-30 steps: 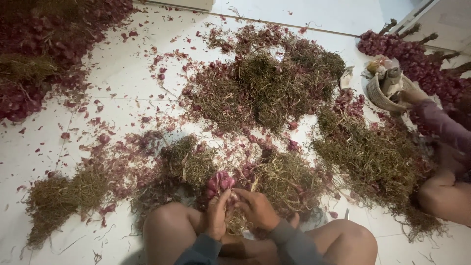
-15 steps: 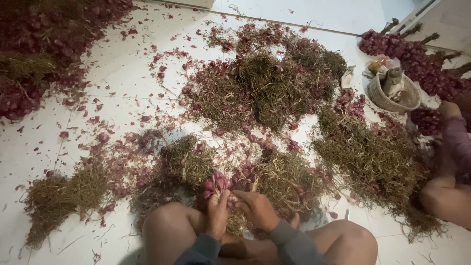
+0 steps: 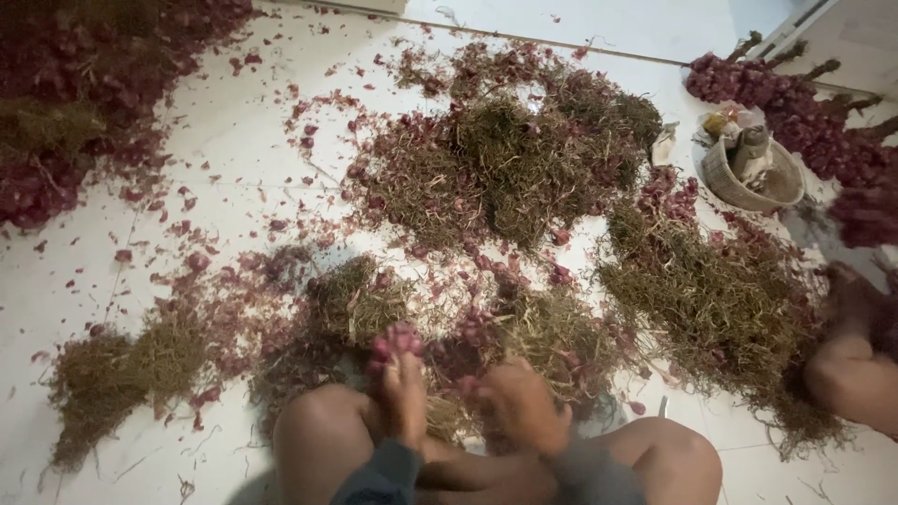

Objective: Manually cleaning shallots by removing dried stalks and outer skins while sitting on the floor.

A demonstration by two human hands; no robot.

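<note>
Seated on a white tiled floor (image 3: 234, 168), knees apart at the bottom of the view. Left hand (image 3: 404, 397) raised between the knees, fingers closed around a small bunch of red shallots (image 3: 396, 342), bulbs sticking up above the fingertips. Right hand (image 3: 520, 404) just beside it, fingers curled and blurred; cannot tell if gripping anything, though a reddish bulb shows near its fingertips. Both hands close together, just above a low heap of dry stalks (image 3: 552, 341) lying directly in front of the knees.

Around them, many heaps of the same dry brownish-green stalks mixed with purple skins: a large central heap (image 3: 496, 159) further away, a long heap on the right (image 3: 720, 299), a smaller heap on the left (image 3: 122, 369), and another one near the left knee (image 3: 351, 299). Loose purple skins scattered over the tiles between the heaps.

In the top left corner, a big pile of red shallots (image 3: 84, 84). In the top right corner, more bunched shallots (image 3: 795, 103) with stems pointing up, and just beside them a small round basket (image 3: 748, 182) with some objects inside, too small to tell. At the right edge, part of another person (image 3: 851, 365), sitting near the right heap.
</note>
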